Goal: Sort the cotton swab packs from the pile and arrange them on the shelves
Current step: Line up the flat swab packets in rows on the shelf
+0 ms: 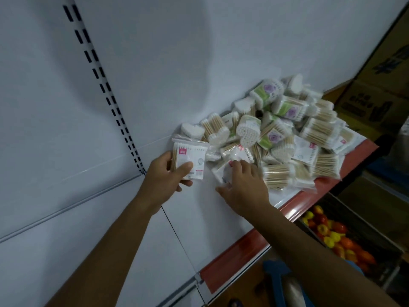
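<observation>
My feed is dim and bluish, the light flat; a broad soft shadow (177,52) spreads over the white back panel (33,107) above the shelf (124,235); the wide lens bends the slotted upright (104,85) and tilts everything; the pile (287,129) by the shelf's far edge smears with motion blur; the right corners fall dark.

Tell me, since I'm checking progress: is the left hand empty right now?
No, the left hand grips a flat pink-labelled swab pack at the edge of the pile on the shelf.
</observation>
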